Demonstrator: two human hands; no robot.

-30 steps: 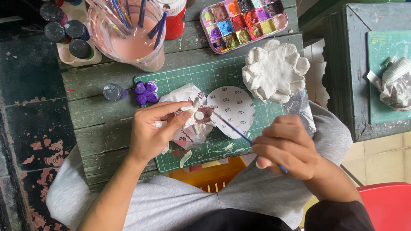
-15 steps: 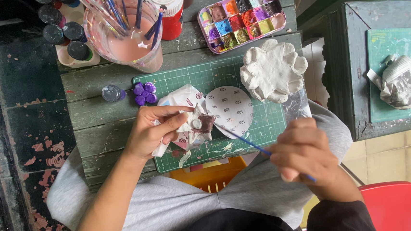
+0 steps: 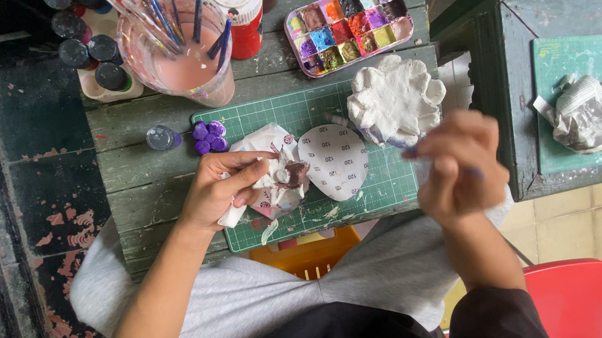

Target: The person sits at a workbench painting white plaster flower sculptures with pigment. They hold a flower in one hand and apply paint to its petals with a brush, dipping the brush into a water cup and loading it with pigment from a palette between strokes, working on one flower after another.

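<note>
Since half a second ago, my right hand (image 3: 460,168) has lifted off the green gridded cutting mat (image 3: 255,119) and swung right, fingers curled tight around a thin blue-handled paintbrush (image 3: 476,173), blurred with motion.

Head view: my left hand (image 3: 223,188) pinches a small white clay piece with a brown-painted patch (image 3: 289,177) against crumpled paint-stained paper (image 3: 265,140) on the mat. I judge that a loaded brush tip swinging this wide could spot the unpainted white clay flower (image 3: 395,100) just beside it, or drip on the grey shirt (image 3: 253,299).
</note>
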